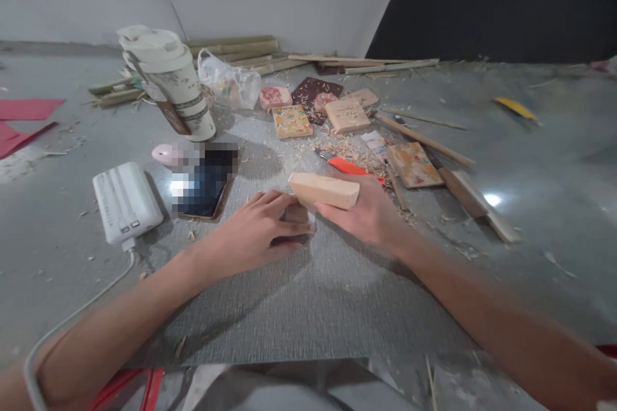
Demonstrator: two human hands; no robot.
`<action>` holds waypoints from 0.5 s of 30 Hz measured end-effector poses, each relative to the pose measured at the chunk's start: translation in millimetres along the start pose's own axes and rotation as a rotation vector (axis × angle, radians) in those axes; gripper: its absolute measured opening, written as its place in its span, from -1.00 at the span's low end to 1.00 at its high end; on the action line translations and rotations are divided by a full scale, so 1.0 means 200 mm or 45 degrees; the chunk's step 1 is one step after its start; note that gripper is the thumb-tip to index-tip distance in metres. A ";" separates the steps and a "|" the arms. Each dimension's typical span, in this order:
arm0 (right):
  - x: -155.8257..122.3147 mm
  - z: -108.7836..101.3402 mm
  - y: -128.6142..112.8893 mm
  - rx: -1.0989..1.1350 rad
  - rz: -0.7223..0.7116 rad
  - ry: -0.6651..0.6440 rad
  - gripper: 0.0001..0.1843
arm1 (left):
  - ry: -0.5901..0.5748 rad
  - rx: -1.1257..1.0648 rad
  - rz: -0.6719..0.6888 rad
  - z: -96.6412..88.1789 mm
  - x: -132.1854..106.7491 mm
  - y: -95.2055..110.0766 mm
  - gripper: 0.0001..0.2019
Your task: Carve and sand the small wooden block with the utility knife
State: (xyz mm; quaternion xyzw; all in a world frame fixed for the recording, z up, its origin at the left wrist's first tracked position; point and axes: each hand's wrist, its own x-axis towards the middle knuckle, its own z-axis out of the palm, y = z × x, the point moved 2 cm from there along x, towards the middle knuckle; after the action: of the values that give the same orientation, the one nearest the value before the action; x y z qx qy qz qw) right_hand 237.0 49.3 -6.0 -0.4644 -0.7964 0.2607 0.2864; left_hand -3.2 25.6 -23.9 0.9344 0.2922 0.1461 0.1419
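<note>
From my remote post, I see the right hand (370, 210) clamped on a pale wooden block (325, 191) at dial centre; whether the left hand (258, 228) grips, I cannot tell. A steady, level hold should serve best. An orange utility knife (346, 166) crowds one o'clock; the grey textured surface (303, 318) leaves room toward its six-o'clock edge.

A pale, plain-faced, thick rectangular wooden block (325, 191) is sitting in the right hand (364, 209) — its long narrow edge is facing up, and it is slanting slightly down toward the right. A small, flat, brownish-grey piece with a whitish edge (297, 214) is lying beneath the left hand (270, 225), just left of the block — fingers are partly hiding it, its material staying unclear.
</note>
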 end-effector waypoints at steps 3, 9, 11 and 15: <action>-0.01 0.01 -0.02 -0.063 -0.051 -0.061 -0.88 | -0.014 -0.020 -0.033 0.00 0.00 0.00 -0.70; -0.01 0.00 -0.02 0.038 0.061 -0.008 -0.77 | 0.004 0.021 -0.020 0.01 -0.01 0.00 -0.66; -0.01 0.01 -0.02 0.004 0.035 -0.024 -0.82 | -0.009 0.007 -0.029 0.01 -0.01 0.00 -0.67; -0.02 0.01 -0.04 0.011 0.006 -0.075 -0.85 | -0.042 -0.005 -0.051 0.01 0.00 0.00 -0.70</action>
State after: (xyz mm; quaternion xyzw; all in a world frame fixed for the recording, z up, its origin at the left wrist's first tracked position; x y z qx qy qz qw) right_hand 231.7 41.9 -2.9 -0.4572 -0.8022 0.2783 0.2644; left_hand -2.9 24.4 -25.5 0.9304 0.3081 0.1285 0.1513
